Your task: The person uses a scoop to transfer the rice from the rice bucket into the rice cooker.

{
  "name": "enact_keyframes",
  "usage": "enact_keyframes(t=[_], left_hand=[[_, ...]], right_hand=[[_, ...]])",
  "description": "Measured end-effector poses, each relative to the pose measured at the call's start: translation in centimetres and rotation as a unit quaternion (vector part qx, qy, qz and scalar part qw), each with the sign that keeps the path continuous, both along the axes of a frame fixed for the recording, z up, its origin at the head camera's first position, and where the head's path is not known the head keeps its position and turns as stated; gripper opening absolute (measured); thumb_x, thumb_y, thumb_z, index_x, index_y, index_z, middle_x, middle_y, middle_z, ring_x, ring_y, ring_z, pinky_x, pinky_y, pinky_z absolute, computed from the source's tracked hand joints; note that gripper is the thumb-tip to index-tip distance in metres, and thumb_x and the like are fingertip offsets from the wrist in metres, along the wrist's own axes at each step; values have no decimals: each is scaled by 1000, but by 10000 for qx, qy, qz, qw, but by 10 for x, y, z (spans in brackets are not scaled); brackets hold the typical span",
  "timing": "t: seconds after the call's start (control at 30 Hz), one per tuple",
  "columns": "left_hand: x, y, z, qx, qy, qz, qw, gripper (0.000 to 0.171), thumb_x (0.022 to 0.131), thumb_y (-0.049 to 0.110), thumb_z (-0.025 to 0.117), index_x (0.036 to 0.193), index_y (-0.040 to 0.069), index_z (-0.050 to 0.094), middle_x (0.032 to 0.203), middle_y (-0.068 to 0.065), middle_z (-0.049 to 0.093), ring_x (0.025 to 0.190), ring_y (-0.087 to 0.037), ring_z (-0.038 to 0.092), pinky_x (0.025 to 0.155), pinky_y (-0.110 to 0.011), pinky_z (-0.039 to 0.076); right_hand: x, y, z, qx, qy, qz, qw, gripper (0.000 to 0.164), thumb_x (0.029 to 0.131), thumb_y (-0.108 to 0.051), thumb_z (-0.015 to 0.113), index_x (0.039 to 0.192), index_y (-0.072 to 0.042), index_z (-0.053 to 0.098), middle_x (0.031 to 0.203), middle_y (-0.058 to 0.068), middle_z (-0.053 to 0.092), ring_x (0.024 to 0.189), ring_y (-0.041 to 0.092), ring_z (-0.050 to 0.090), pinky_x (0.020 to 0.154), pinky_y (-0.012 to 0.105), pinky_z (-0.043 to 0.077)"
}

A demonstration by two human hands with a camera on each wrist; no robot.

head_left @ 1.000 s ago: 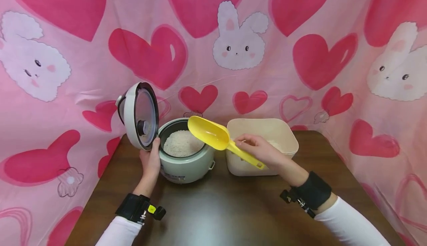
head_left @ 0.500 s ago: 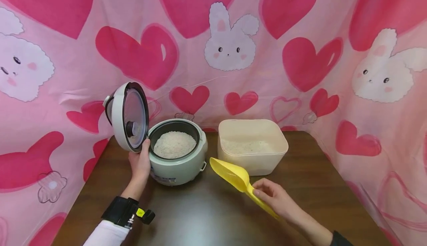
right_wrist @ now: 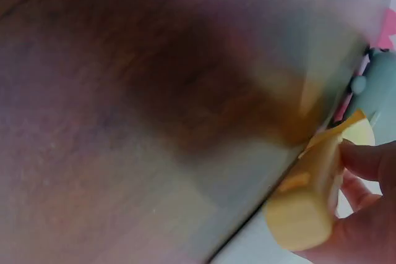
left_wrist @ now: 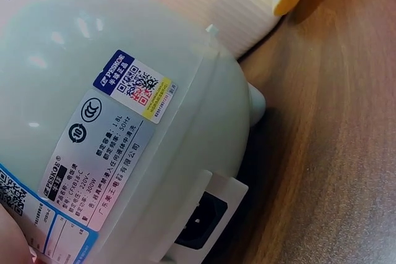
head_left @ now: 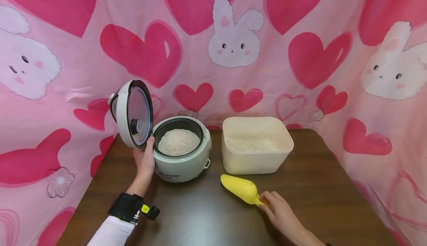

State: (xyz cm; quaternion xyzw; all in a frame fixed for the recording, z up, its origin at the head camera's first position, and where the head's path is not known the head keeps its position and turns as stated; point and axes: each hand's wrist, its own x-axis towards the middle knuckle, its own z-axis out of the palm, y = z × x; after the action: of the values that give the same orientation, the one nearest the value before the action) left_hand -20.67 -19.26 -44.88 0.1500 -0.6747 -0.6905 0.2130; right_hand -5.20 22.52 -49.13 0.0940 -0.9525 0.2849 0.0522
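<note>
A pale green rice cooker (head_left: pixel 183 168) stands at the left of the table, its lid (head_left: pixel 124 118) tilted up and white rice (head_left: pixel 179 142) heaped in its dark inner pot. My left hand (head_left: pixel 145 162) holds the lid's lower edge, thumb on the near side. In my right hand (head_left: pixel 281 216) is a yellow scoop (head_left: pixel 241 188), gripped by its handle, rounded underside up, low over the table in front of the bin. The right wrist view shows the handle's end (right_wrist: pixel 300 217) between thumb and fingers. Labels and a power socket (left_wrist: pixel 201 221) show on the cooker's side.
A cream rice bin (head_left: pixel 257 160), lidless, stands right of the cooker with some rice (head_left: pixel 251 144) at its bottom. Both are near the back edge of the brown wooden table (head_left: pixel 200 216). A pink cloth (head_left: pixel 197 64) with hearts and rabbits hangs close behind.
My right hand has brought the scoop from above the cooker and bin down toward the table's front, turning it underside up. The left hand still holds the lid raised.
</note>
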Motion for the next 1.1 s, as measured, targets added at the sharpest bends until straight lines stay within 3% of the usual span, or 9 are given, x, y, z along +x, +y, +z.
enact_keyframes(t=[0.13,0.3,0.53,0.67,0.8,0.97,1.1], left_hand=[[0,2,-1,9,-37,2,10000,58,103,39,58,148,2,52,150,-16,56,135,-26,48,123,-43,30],[0,2,-1,-12,11,59,10000,57,103,38,59,147,1,52,149,-16,57,134,-26,49,122,-43,30],[3,2,-3,73,60,92,9999,57,102,35,60,146,0,53,148,-17,57,135,-27,50,122,-41,31],[4,0,-2,71,-3,17,10000,58,102,37,60,148,2,51,150,-16,55,136,-26,48,123,-42,30],[7,-4,3,52,-220,-225,9995,63,103,41,58,152,4,47,155,-14,50,141,-25,44,125,-43,26],[10,-10,19,143,-771,-772,9939,68,105,44,53,159,6,38,162,-12,40,148,-24,35,126,-42,23],[11,-14,40,-377,-1102,-1217,9857,65,108,37,45,161,2,32,164,-18,34,151,-28,30,127,-43,20]], right_hand=[[2,-1,-1,310,-89,-6,9995,27,85,-5,83,94,-21,64,84,-10,52,77,5,48,66,27,49],[1,-2,-4,215,-108,34,9997,38,81,-2,86,96,-15,54,84,-6,50,75,6,46,65,26,46],[3,-1,-4,352,-649,-137,9972,42,80,-5,89,98,-15,52,83,-5,48,75,8,45,65,26,43],[1,-1,-1,380,-788,30,9962,42,80,-8,89,98,-14,52,82,-4,48,73,8,43,63,26,42],[-2,0,7,56,-1001,88,9949,36,88,-13,83,108,-6,53,82,-2,50,70,8,45,61,25,43],[-15,-1,30,-685,-1415,-427,9866,46,106,-19,59,140,8,44,102,8,66,82,16,60,73,35,53],[-31,-3,53,-742,-903,-454,9921,50,110,-22,52,148,7,39,123,20,65,104,30,64,93,51,55]])
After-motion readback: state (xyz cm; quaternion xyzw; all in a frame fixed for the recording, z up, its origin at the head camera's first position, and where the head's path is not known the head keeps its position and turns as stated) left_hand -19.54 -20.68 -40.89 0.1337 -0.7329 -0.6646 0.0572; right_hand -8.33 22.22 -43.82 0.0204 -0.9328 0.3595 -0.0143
